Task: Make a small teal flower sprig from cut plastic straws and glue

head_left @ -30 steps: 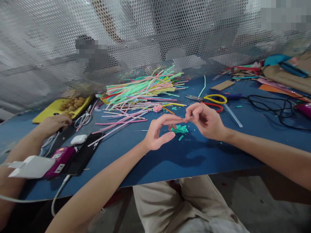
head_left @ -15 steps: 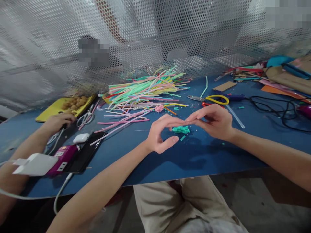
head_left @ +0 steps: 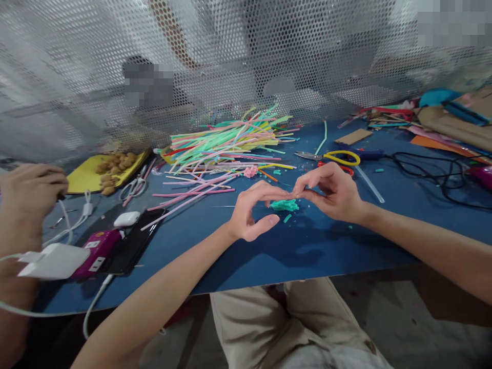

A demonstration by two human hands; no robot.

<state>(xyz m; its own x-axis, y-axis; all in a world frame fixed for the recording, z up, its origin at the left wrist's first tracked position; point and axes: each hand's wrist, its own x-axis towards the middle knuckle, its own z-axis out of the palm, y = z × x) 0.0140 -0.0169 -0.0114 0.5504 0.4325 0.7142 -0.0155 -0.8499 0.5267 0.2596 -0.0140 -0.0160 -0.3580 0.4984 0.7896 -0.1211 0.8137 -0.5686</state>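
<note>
My left hand (head_left: 253,210) is raised over the table, fingers stretched to the right and thumb held apart. Its fingertips meet those of my right hand (head_left: 332,192), whose thumb and index finger are pinched together. Anything in that pinch is too small to make out. Just below the meeting fingertips lies a heap of short turquoise pieces (head_left: 285,205), with one loose cut piece (head_left: 287,218) in front. A thin needle-like wire (head_left: 223,206) extends left of my left hand. Behind it sits a small pink cluster (head_left: 251,172).
Long pastel strips (head_left: 226,148) are piled at the back. Yellow-handled scissors (head_left: 342,157) lie behind my right hand, near a black cable (head_left: 426,177). On the left are a black phone (head_left: 134,241), a purple power strip (head_left: 96,251), white scissors (head_left: 133,188) and another person's hand (head_left: 33,187).
The other person's hand has moved left, away from the yellow sheet with brown round things, holding a dark cabled object. My hands stay nearly in place, fingertips still together.
</note>
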